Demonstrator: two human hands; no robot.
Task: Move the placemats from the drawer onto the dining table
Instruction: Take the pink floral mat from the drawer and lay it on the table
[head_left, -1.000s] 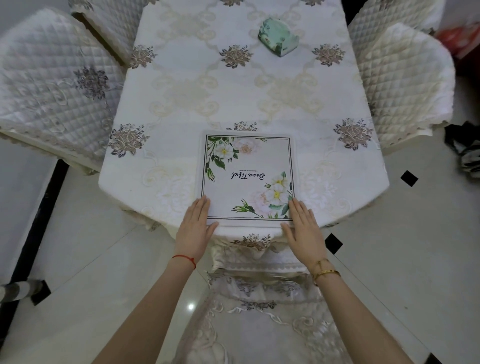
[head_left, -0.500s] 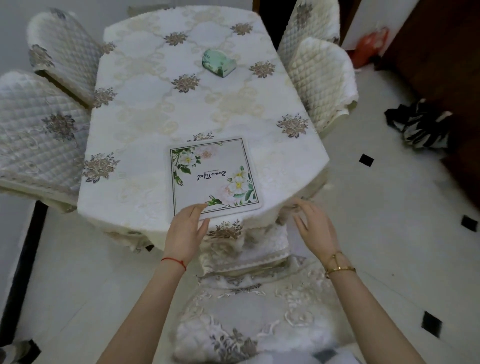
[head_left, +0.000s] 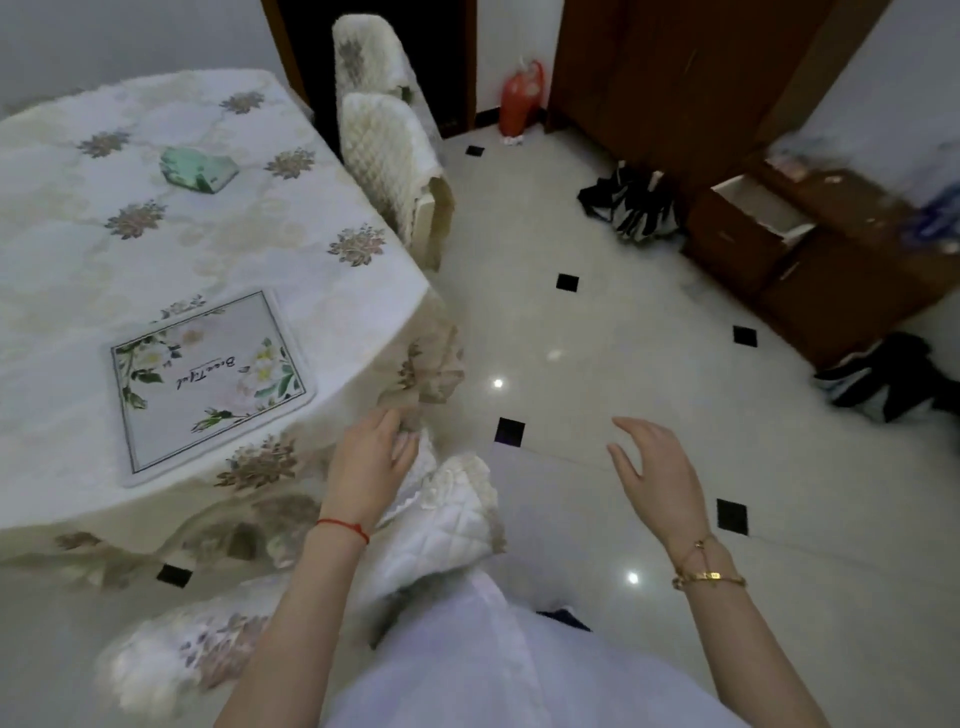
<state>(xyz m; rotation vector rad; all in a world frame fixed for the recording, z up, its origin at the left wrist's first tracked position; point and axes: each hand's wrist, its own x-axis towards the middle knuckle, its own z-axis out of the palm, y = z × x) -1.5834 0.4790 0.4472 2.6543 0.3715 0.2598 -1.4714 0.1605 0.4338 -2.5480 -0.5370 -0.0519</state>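
A square placemat with white flowers and green leaves lies flat near the front edge of the dining table, which wears a cream floral cloth. My left hand hangs empty beside the table's corner, off the mat, fingers loose. My right hand is out over the tiled floor, fingers spread, holding nothing. At the far right a brown wooden cabinet has an open drawer; its inside looks pale and blurred.
Quilted cream chairs stand behind the table and just below my hands. A green tissue holder sits on the table. Dark bags lie on the floor beside the cabinet. A red bag leans by the doorway.
Both hands have come off the placemat, which stays on the table. The view has swung right, bringing the floor and the cabinet with its open drawer into sight.
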